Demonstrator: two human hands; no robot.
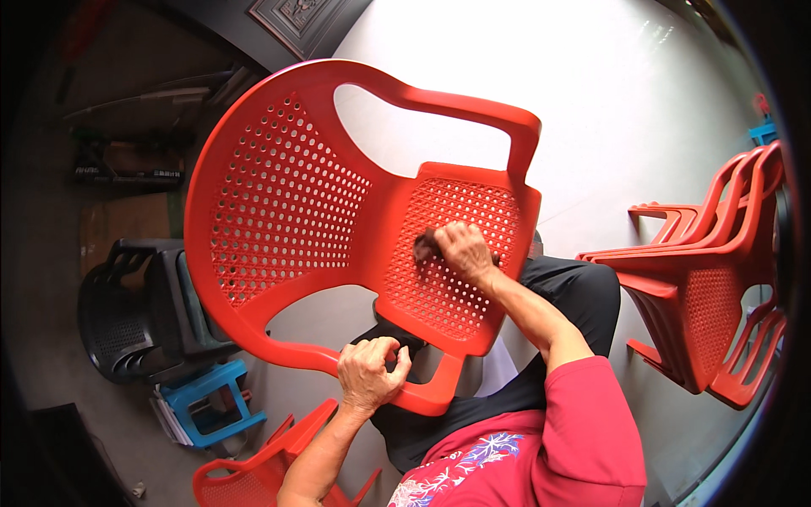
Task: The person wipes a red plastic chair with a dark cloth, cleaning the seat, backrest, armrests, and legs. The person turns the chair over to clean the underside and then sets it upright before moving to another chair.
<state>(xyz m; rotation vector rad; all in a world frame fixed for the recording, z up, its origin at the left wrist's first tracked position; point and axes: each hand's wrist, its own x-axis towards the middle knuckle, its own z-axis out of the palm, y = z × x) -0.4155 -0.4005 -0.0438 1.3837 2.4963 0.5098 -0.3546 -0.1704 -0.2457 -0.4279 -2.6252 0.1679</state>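
Observation:
A red plastic armchair [384, 228] lies tilted in front of me, its perforated back to the left and its seat facing up toward me. My left hand [369, 372] is closed around the near armrest, thumb bent over its edge. On the perforated seat, my right hand [463, 251] presses a dark brown cloth [427, 247] against the surface. The fingers are curled over the cloth, and part of it sticks out on the left. My legs in dark trousers [574, 296] are partly under the chair.
Stacked red chairs [701, 270] stand at the right. Another red chair [262, 465] is at the lower left, near a blue stool [215, 404] and a black chair [118, 329]. A cardboard box [127, 224] sits farther left. A dark carved panel [296, 21] is at the top.

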